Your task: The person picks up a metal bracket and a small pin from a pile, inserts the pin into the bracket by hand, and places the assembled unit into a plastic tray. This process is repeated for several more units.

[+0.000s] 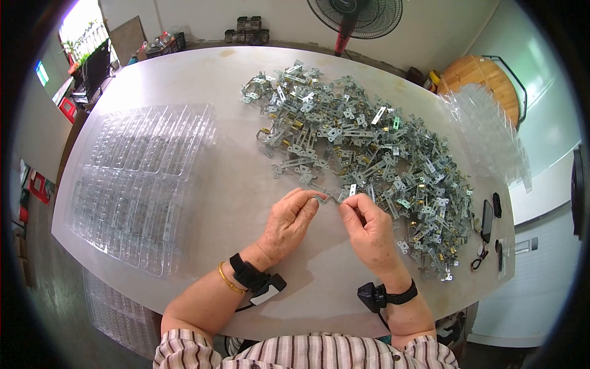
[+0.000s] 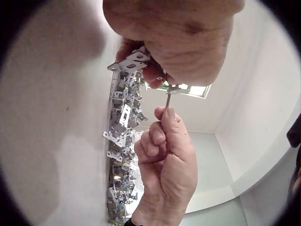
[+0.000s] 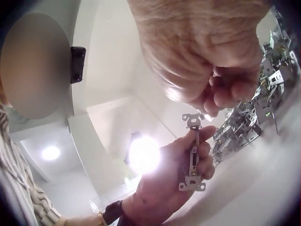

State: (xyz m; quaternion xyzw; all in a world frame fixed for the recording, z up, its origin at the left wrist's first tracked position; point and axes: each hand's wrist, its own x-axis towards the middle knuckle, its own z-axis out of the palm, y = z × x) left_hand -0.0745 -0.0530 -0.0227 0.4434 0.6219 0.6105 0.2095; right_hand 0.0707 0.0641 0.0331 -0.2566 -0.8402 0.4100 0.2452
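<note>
My two hands meet over the table's near middle, at the edge of a big pile of metal brackets [image 1: 369,147]. The left hand [image 1: 307,206] grips a long flat bracket [image 3: 193,157] in its curled fingers; the right wrist view shows this bracket upright in the left hand [image 3: 174,183]. The right hand [image 1: 353,209] pinches a bracket with thumb and forefinger. In the left wrist view that bracket shows edge-on as a thin strip [image 2: 168,100] above the right hand [image 2: 164,141]. The left hand [image 2: 188,42] also has bracket ends [image 2: 131,60] sticking out by its fingers. I cannot tell whether both hands hold one bracket.
Clear plastic blister trays [image 1: 141,178] cover the table's left side, and more clear trays [image 1: 491,135] are stacked at the right edge. Small black items [image 1: 487,220] lie at the right rim. A fan [image 1: 355,15] stands behind the table.
</note>
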